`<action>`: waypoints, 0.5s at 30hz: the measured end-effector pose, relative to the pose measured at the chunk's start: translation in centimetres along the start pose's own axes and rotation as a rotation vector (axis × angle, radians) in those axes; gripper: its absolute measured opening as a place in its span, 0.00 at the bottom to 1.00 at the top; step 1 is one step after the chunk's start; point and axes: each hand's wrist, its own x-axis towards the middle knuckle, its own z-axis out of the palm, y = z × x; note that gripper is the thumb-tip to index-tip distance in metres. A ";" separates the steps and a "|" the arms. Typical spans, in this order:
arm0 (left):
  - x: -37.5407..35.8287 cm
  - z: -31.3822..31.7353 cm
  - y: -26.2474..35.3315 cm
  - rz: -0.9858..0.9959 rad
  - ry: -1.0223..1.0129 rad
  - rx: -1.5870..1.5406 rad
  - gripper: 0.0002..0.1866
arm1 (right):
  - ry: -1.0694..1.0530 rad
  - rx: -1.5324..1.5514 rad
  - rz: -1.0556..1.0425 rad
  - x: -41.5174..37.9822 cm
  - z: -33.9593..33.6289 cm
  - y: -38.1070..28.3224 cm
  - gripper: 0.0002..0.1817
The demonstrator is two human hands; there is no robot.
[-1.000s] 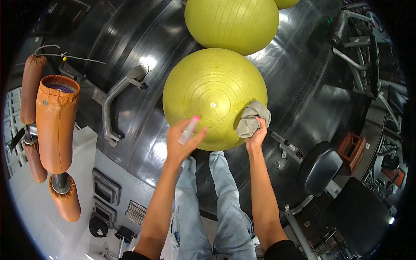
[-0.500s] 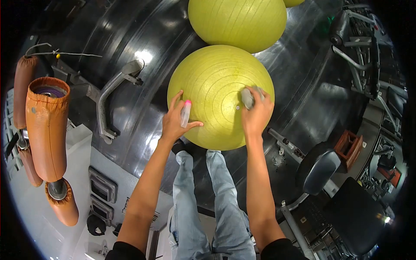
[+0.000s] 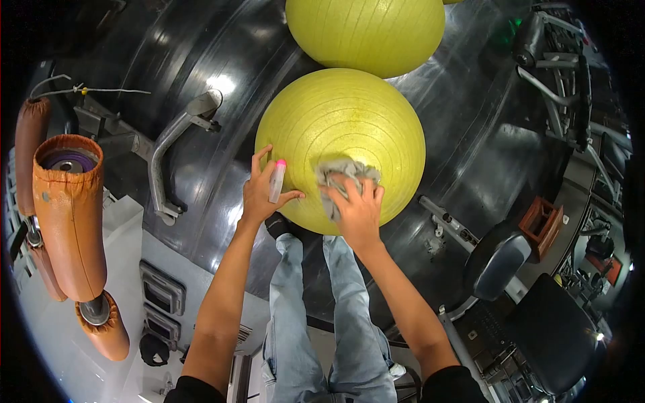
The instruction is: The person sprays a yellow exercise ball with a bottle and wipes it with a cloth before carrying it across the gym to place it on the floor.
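Observation:
A large yellow-green exercise ball [image 3: 342, 107] sits on the floor right in front of my legs. My right hand [image 3: 359, 218] presses a crumpled grey cloth [image 3: 336, 168] onto its upper surface, fingers spread over the fabric. At the ball's left side is my left hand [image 3: 257, 195], with a small translucent bottle [image 3: 276, 185] with a pink top held in it. Its thumb and forefinger stretch out against the ball, while the fingers behind the bottle are partly hidden.
A second yellow-green ball [image 3: 366, 33] stands just beyond the first. On the left are a bent metal machine arm [image 3: 161, 161] and brown padded rollers [image 3: 70, 228]. A black padded seat [image 3: 497, 258] and a wooden box [image 3: 539, 228] are on the right.
My right hand has moved left across the ball, and the cloth, bunched before, is now spread out more under the fingers. My left hand stays at the ball's left side with the bottle.

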 end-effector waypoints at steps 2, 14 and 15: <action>0.0 0.0 0.1 -0.017 0.008 -0.020 0.44 | -0.041 0.020 -0.061 -1.3 -0.9 1.1 0.24; 0.4 0.2 0.0 -0.058 0.012 -0.104 0.44 | 0.375 0.094 0.438 7.3 -1.8 6.8 0.29; 1.0 0.3 0.1 -0.045 0.051 -0.116 0.44 | 0.406 0.097 0.399 8.8 -1.8 5.6 0.30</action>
